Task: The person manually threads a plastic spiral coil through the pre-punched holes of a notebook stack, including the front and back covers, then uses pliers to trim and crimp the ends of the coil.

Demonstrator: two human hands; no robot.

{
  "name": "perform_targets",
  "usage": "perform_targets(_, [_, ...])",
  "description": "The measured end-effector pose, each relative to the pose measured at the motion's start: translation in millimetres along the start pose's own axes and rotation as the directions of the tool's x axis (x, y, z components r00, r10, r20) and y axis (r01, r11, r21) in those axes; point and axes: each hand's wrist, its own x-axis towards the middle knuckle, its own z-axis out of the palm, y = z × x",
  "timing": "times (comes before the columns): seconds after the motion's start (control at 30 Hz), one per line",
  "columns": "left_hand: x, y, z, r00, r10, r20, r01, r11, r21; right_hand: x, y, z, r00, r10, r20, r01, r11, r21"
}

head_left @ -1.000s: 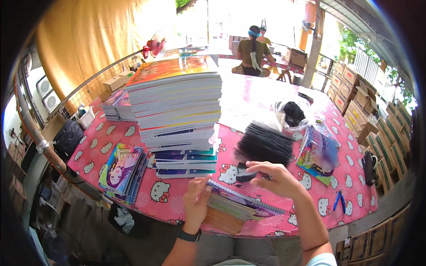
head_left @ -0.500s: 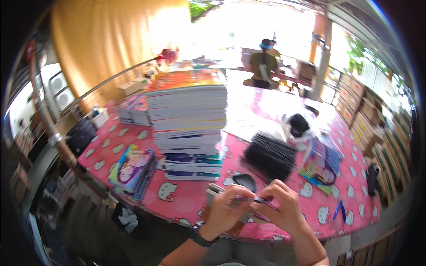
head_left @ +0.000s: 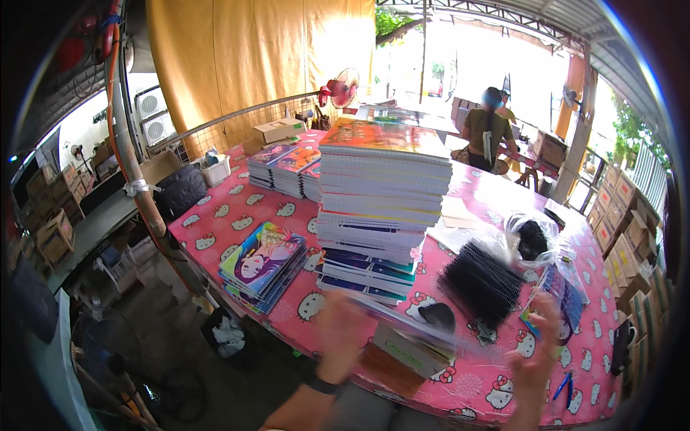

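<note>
The spiral notebook, much blurred, is near the front edge of the table, slanting behind the small grey board and the brown wooden block. The left hand is grasping it at its left end. The right hand, also blurred, has the fingers parted and looks released, beside the other end; whether it touches the notebook I cannot tell. Just behind the notebook there is a black rounded object, whose lower part is covered. Behind the left hand rises the tall stack of notebooks, which blocks the view of the table's middle. To the right of it lie the black spiral coils, and farther is a clear plastic bag with black content. The right hand partly hides some colourful notebooks; the blue pliers lie nearer to the front edge. At the left is a lower pile of notebooks. All this stands on a pink patterned tablecloth. Beyond the table, a person sits with the back turned, and cartons are piled at the right.
</note>
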Motion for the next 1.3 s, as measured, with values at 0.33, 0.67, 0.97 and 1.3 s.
perform_targets(0.33, [100, -173, -230, 0.61, -0.086, -0.788, 0.404, 0.889, 0.216, -81, 109, -3, 0.8, 0.598, 0.047, -0.598, 0.791, 0.127])
perform_targets(0.67, [68, -237, -243, 0.914, -0.074, -0.399, 0.384, 0.479, 0.79, -129, 224, -41, 0.729, 0.662, -0.174, -0.678, 0.733, -0.048])
perform_targets(0.97, [78, -225, -241, 0.817, 0.085, -0.57, 0.364, 0.691, 0.624, -155, 381, -120, 0.308, 0.812, -0.496, -0.944, 0.197, -0.264])
perform_targets(1.3, [58, -28, -67, 0.955, 0.148, -0.258, -0.067, 0.952, 0.299, -145, 369, -118, 0.312, 0.685, -0.658, -0.944, 0.149, -0.294])
